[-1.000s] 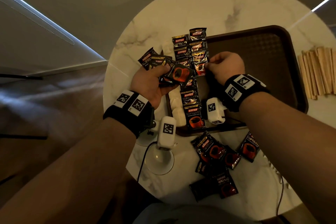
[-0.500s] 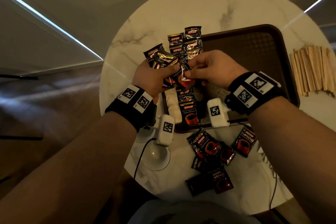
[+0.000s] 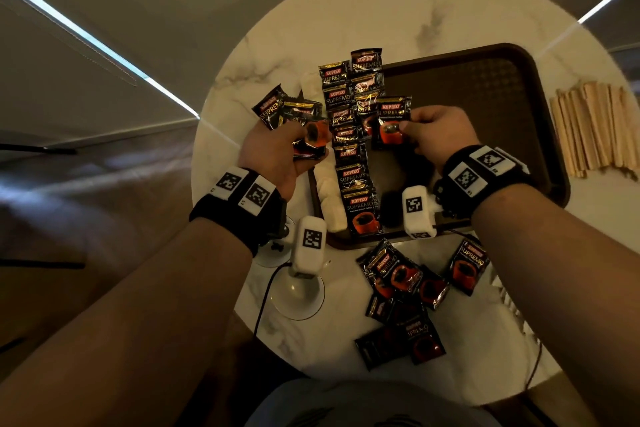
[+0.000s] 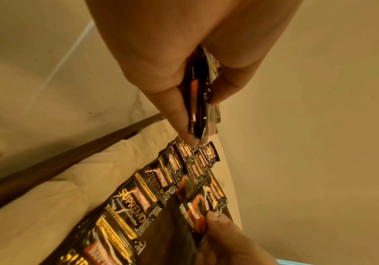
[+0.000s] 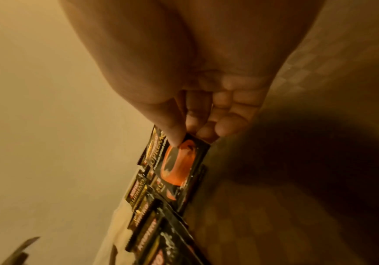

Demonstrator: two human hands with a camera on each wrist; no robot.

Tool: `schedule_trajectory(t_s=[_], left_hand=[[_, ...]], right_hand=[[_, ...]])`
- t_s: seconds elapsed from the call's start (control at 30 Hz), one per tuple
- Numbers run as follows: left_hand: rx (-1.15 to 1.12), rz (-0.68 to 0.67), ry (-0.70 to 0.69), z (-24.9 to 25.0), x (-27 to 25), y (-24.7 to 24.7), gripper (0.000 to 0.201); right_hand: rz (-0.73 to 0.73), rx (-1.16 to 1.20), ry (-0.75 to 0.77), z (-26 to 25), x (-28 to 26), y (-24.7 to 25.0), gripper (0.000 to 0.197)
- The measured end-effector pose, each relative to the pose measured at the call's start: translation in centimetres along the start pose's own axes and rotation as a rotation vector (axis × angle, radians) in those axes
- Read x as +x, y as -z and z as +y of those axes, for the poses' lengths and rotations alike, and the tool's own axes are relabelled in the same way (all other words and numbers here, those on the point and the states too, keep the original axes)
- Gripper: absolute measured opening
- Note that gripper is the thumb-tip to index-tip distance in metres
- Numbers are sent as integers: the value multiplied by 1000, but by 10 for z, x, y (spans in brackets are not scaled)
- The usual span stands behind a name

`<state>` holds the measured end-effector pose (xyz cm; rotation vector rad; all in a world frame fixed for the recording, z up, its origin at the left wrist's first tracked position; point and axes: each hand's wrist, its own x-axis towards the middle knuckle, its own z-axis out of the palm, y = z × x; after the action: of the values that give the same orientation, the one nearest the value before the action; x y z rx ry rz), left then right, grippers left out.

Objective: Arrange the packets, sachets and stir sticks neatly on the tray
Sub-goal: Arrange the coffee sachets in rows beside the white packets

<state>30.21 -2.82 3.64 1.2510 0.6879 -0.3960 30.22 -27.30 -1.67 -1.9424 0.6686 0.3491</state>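
Observation:
My left hand (image 3: 277,152) grips a small stack of black coffee sachets (image 3: 294,114), fanned out above the table left of the brown tray (image 3: 502,87). The stack shows edge-on between thumb and fingers in the left wrist view (image 4: 199,100). My right hand (image 3: 436,135) pinches a single sachet (image 3: 391,121) by its lower right corner over the tray's left part; the same sachet (image 5: 179,161) fills the right wrist view. An overlapping column of sachets (image 3: 349,156) lies along the tray's left side, with a shorter second column (image 3: 367,80) beside it. White packets (image 3: 329,198) lie at the tray's left edge.
Several loose sachets (image 3: 401,291) lie scattered on the round marble table (image 3: 450,10) in front of the tray. Wooden stir sticks (image 3: 595,128) are bundled to the right of the tray. A white round stand with a cable (image 3: 298,291) sits near the table's front left edge.
My right hand has drawn one sachet out of the left hand's stack and carried it right, over the tray. The hands, touching half a second ago, are now apart.

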Motion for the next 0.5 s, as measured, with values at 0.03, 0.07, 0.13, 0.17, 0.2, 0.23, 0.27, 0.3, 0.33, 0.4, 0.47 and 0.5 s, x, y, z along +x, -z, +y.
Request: schedule_trajectory(t_s=[0.03, 0.07, 0.13, 0.17, 0.2, 0.23, 0.27, 0.3, 0.33, 0.4, 0.47, 0.5], left_hand=[[6, 3, -6, -1, 0, 1, 28], [13, 10, -9, -2, 0, 2, 25], [23, 22, -7, -3, 0, 4, 19], [24, 27, -5, -4, 1, 5, 17], [23, 33, -2, -5, 1, 6, 15], [20, 40, 3, -5, 2, 6, 14], [17, 47, 10, -6, 2, 7, 15], [11, 51, 16, -7, 3, 7, 16], [5, 54, 21, -7, 3, 7, 19], [-3, 59, 25, -8, 3, 7, 22], [-4, 52, 26, -7, 2, 7, 22], [-5, 45, 26, -7, 2, 7, 23]], right_hand=[[-11, -24, -11, 1, 0, -2, 3], [-18, -40, -21, 2, 0, -4, 2], [-28, -63, -22, 3, 1, -7, 12], [-32, -82, -17, 3, 2, -8, 16], [-34, -105, -14, 3, 2, -10, 14], [-38, -125, -13, 3, 3, -11, 8], [-35, -142, -10, 2, 3, -13, 3], [-24, -156, -9, 3, 5, -15, 6], [-8, -162, -10, 3, 6, -18, 8], [34, -177, -2, 4, 9, -21, 10], [62, -194, 15, 4, 10, -24, 12], [71, -206, 20, 5, 10, -25, 13]])
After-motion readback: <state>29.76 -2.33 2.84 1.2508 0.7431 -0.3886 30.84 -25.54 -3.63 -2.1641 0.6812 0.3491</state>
